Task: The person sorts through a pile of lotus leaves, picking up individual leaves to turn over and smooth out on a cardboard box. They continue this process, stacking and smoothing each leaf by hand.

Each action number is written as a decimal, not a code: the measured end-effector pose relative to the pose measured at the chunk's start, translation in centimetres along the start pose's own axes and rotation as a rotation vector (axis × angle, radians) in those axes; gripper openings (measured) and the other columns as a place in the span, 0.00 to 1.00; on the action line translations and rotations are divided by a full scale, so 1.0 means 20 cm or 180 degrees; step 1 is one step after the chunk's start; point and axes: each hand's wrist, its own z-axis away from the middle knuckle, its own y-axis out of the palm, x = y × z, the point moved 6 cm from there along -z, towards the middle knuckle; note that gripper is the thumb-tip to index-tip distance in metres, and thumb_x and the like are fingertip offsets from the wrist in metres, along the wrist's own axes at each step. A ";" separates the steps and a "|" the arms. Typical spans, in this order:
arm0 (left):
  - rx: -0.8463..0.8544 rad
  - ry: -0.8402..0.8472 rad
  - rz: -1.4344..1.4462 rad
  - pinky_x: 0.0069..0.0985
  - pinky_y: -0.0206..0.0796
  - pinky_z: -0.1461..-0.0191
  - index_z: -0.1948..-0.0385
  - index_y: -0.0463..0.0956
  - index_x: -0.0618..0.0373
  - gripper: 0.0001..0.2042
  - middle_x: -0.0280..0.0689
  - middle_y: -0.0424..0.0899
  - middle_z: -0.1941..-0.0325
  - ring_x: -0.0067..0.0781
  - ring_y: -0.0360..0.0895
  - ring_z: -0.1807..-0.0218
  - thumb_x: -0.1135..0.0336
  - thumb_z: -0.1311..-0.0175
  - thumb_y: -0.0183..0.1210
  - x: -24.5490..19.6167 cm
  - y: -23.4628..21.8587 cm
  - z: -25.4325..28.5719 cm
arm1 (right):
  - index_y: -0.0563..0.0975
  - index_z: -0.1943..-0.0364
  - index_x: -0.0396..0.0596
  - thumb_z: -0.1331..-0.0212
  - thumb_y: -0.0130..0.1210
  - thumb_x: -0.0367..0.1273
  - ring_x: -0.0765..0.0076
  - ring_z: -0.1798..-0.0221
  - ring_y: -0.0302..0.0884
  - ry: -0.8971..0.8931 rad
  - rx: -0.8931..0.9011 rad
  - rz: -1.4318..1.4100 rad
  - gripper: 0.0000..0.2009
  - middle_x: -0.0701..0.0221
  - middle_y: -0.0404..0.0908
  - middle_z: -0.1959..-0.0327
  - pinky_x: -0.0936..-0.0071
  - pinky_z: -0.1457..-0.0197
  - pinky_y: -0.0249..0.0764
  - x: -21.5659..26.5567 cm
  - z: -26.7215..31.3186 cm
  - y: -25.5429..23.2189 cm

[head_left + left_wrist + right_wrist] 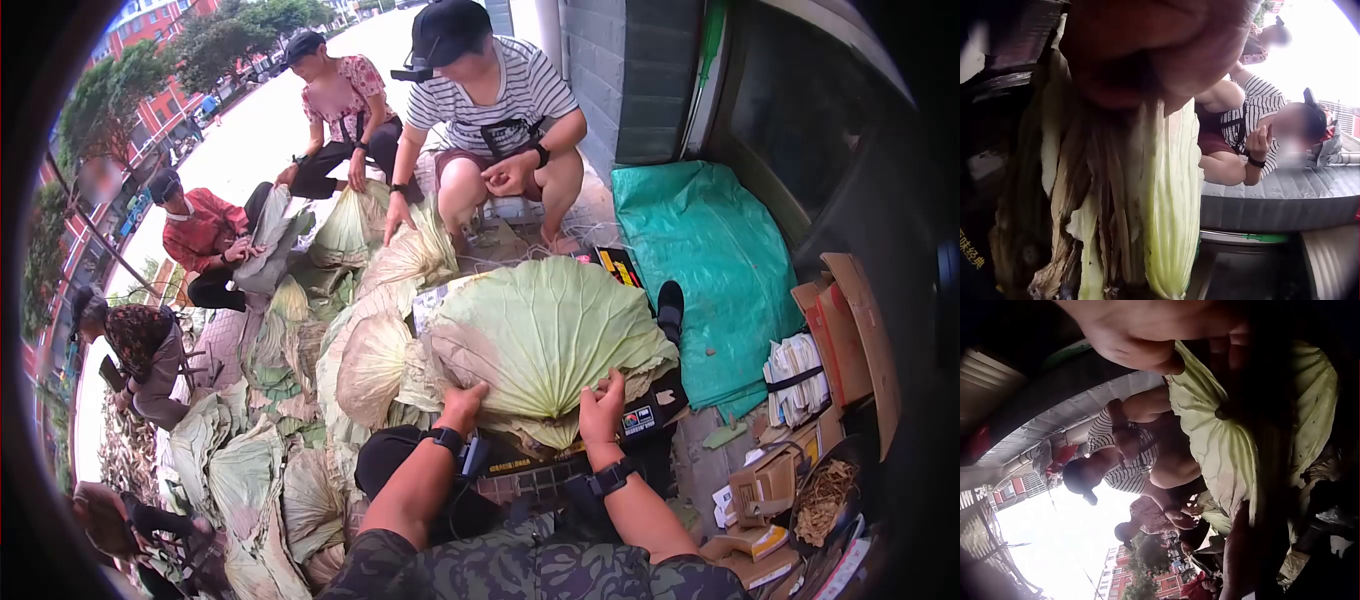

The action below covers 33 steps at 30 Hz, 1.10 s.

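Observation:
A broad, pale green lotus leaf (560, 330) with fanned ribs and a brownish left part spreads out in front of me. At its near left edge my left hand (462, 408) pinches the rim between thumb and fingers. My right hand (602, 408) grips the near right edge, its thumb on top. In the left wrist view, folded leaf layers (1172, 206) and brown, withered edges hang below the left hand (1160, 50). The right wrist view has the ribbed leaf (1216, 431) beside the right hand (1154, 331). Beneath the leaf lies a black printed surface (640, 420).
Piles of drying lotus leaves (245, 475) cover the ground at left. A person in stripes (490, 100) squats opposite, touching another leaf (410, 255); several more people sit at left. At right are a green tarp (700, 280), cardboard boxes (850, 340) and a basket of dry scraps (825, 500).

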 end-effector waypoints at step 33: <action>0.0457 -0.1596 0.0265 0.35 0.70 0.55 0.50 0.64 0.64 0.27 0.46 0.74 0.52 0.42 0.75 0.55 0.49 0.42 0.53 0.32 0.01 0.49 | 0.60 0.39 0.61 0.57 0.55 0.53 0.37 0.34 0.44 -0.1562 0.2598 0.2862 0.37 0.57 0.51 0.35 0.48 0.35 0.45 0.08 0.12 0.27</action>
